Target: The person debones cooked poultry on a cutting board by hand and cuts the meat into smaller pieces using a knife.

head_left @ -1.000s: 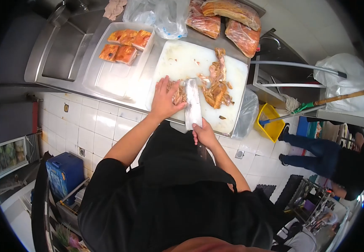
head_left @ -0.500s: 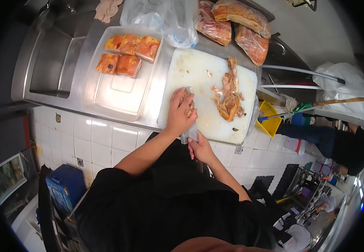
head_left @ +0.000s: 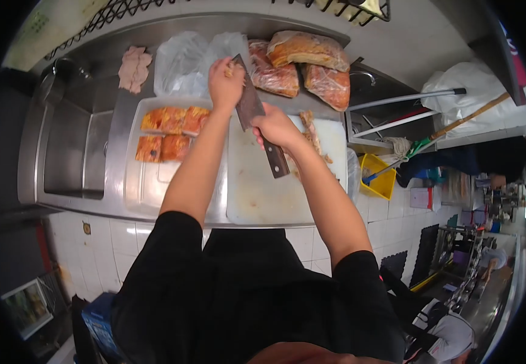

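Steel desk [head_left: 117,139]: cleaver [head_left: 249,100] and chopped meat [head_left: 231,71] were held up around the cutting board's [head_left: 263,197] far edge.
Left hand [head_left: 225,90] was past the board's far left corner, fingers curled around the chopped meat; right hand [head_left: 277,128] at the board's far edge, fingers wrapped on the cleaver where blade met handle. Blade's end was just beside left hand, contact couldn't be told. Larger meat scraps [head_left: 311,132] lay board right, clear tub [head_left: 144,193] with roast pieces [head_left: 149,147] board left, wrapped slabs [head_left: 308,50] beyond its far edge.
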Available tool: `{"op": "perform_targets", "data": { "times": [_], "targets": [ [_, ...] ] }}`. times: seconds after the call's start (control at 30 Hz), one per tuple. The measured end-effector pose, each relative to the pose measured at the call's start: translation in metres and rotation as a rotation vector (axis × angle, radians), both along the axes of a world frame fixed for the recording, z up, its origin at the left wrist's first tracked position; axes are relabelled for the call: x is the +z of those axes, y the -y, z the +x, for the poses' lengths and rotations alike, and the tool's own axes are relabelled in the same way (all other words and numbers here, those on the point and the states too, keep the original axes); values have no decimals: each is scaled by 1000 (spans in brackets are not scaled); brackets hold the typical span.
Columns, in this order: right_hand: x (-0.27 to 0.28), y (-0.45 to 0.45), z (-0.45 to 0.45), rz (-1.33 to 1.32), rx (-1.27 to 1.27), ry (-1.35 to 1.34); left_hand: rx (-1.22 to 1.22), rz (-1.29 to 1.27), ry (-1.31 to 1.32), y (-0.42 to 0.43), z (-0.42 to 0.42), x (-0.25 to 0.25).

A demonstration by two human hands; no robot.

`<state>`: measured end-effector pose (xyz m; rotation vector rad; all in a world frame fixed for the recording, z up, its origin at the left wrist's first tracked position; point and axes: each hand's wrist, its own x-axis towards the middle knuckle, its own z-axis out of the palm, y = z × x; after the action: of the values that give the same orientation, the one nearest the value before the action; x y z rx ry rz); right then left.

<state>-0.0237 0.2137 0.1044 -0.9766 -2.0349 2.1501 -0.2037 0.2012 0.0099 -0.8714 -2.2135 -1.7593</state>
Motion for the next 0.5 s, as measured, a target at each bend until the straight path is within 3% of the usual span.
{"op": "perform_targets", "data": {
  "times": [0.07,0.13,0.2,0.27,0.33,0.37,0.43,0.5],
  "targets": [
    [2,-12,-11,-73,-52,90,44,-34,51,-16,-27,-9],
    [8,-15,5,-55,-86,107,28,-238,487,-26,-40,-19],
    [17,-4,43,-8,-158,123,21,-241,382,-42,-71,-59],
    [15,4,89,-41,-192,69,3,-249,274,-42,-64,-64],
    [3,16,139,40,-158,77,-81,-83,487,-24,-37,-16],
    [1,22,163,62,-116,136,-106,-89,488,-27,-29,-17],
    [-2,40,207,67,-50,251,-158,144,279,-26,-16,-18],
    [-15,55,240,51,-41,297,-327,85,293,-23,25,-9]
  ]
}}
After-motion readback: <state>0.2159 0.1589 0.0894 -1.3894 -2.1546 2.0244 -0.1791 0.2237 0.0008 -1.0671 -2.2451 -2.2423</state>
